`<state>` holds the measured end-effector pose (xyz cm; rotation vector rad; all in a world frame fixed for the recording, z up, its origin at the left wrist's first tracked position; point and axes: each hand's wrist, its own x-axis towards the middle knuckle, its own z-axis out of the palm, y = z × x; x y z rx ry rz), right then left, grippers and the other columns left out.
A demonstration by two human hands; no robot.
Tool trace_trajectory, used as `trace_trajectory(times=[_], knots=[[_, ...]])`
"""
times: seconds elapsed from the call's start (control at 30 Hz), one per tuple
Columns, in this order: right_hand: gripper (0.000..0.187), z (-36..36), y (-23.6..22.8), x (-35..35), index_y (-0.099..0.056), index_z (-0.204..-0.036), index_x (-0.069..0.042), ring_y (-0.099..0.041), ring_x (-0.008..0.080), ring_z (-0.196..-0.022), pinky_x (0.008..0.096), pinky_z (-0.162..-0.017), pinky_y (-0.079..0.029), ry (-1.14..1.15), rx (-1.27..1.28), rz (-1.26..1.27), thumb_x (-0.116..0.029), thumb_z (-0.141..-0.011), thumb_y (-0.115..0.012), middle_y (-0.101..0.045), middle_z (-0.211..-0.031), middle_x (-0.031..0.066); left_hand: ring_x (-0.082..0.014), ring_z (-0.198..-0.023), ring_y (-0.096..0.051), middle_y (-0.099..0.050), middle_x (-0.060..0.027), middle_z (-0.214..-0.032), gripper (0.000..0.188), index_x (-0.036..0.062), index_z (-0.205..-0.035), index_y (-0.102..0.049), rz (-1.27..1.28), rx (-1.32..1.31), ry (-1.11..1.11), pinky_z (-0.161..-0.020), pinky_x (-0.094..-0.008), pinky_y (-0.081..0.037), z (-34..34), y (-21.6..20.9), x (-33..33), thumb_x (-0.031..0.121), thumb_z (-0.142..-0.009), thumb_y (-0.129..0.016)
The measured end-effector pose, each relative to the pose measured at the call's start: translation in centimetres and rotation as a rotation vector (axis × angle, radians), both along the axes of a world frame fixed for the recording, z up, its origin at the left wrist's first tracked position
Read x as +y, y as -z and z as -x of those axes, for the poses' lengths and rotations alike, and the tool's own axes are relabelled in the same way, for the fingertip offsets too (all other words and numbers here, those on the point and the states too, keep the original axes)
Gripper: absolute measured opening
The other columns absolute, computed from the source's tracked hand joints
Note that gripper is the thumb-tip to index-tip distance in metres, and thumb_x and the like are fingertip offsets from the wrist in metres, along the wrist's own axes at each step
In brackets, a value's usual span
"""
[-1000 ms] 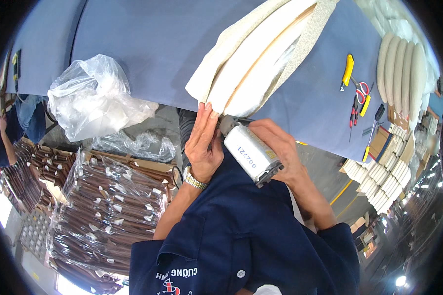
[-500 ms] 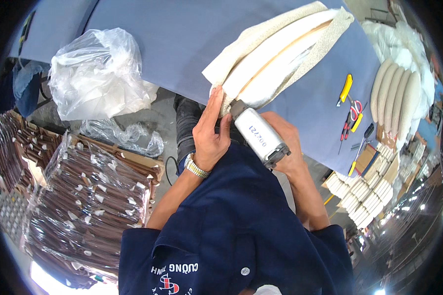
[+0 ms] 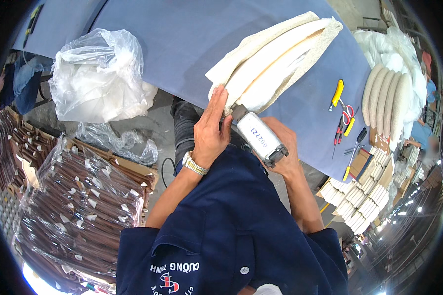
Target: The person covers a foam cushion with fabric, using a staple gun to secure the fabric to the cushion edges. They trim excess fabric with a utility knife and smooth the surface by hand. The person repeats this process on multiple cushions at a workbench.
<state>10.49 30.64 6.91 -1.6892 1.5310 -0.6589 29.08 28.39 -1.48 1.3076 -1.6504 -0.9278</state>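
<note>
One stack of cream padded fabric panels (image 3: 275, 59) on blue tabletop (image 3: 182, 44); left hand (image 3: 211, 130) flat against it, fingers extended; right hand (image 3: 280, 147) gripping one silver cylindrical power tool (image 3: 259, 137).

left hand (image 3: 210, 132) pressing cream padded piece (image 3: 275, 61), right hand (image 3: 282, 147) gripping grey power tool (image 3: 260, 136) — blue table (image 3: 182, 44)

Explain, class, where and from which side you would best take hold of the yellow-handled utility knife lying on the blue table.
Probably grip the yellow-handled utility knife around the middle of its handle, coming from above. It lies flat and apart from the red-handled scissors just below it, so the long yellow sides are free for fingers to close across on the blue table.
</note>
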Motion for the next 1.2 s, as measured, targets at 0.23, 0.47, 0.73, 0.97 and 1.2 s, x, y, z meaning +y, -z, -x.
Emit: trace_trajectory(times=[0.23,0.47,0.73,0.97,1.2], knots=[[0.038,0.3,0.1,-0.4,-0.068,-0.109,0.0,-0.072,0.0353,-0.089,0.0389,-0.079,-0.056,-0.009,-0.044,-0.052,-0.013,-0.076,-0.079,-0.071,-0.1,0.017,-0.035,-0.145,-0.045,-0.048,-0.0212,-0.155,0.073,0.0016,-0.15,-0.049,-0.036,-0.011,0.024,-0.117,-0.0417,-0.044,0.1,-0.2,0.1,-0.016,-0.08,-0.064],[0.043,0.8,0.6,-1.8,-0.066,-0.113,0.001,-0.07,0.0379,-0.091,0.0384,-0.08,-0.055,-0.072,-0.062,-0.192,-0.017,-0.075,-0.078,-0.07,-0.102,0.0173,-0.0373,-0.146,-0.043,-0.049,-0.0217,-0.154,0.078,0.0009,-0.148,-0.051,-0.098,0.018,0.01,-0.119,-0.0421,-0.041,0.1,-0.6,0.0,-0.021,-0.075,-0.065],[0.038,-1.9,-0.9,-3.9,-0.067,-0.109,0.001,-0.07,0.0383,-0.09,0.0384,-0.078,-0.054,-0.027,-0.058,-0.181,-0.017,-0.077,-0.075,-0.069,-0.099,0.0179,-0.0359,-0.143,-0.048,-0.054,-0.022,-0.15,0.074,0.0007,-0.147,-0.053,-0.113,0.051,0.006,-0.116,-0.0414,-0.044,-1.8,-0.2,-2.0,-0.017,-0.076,-0.069],[0.028,2.2,-3.1,0.3,-0.067,-0.102,0.002,-0.068,0.0222,-0.077,0.0328,-0.074,-0.054,0.2,0.034,-0.168,-0.008,-0.077,-0.076,-0.07,-0.09,0.0136,-0.036,-0.136,-0.057,-0.055,-0.0241,-0.148,0.067,-0.0013,-0.148,-0.05,-0.104,0.128,0.008,-0.11,-0.0406,-0.049,-2.9,-0.5,-4.4,-0.005,-0.085,-0.071],[0.051,14.8,11.0,6.7,-0.065,-0.123,0.002,-0.063,0.0436,-0.116,0.0474,-0.098,-0.051,0.535,0.65,-0.313,-0.008,-0.075,-0.078,-0.064,-0.13,0.0262,-0.0381,-0.12,-0.067,-0.065,-0.0262,-0.133,0.061,-0.0071,-0.138,-0.056,-0.073,0.03,0.011,-0.101,-0.0413,-0.053,-1.0,-1.2,-4.7,0.002,-0.082,-0.077]])
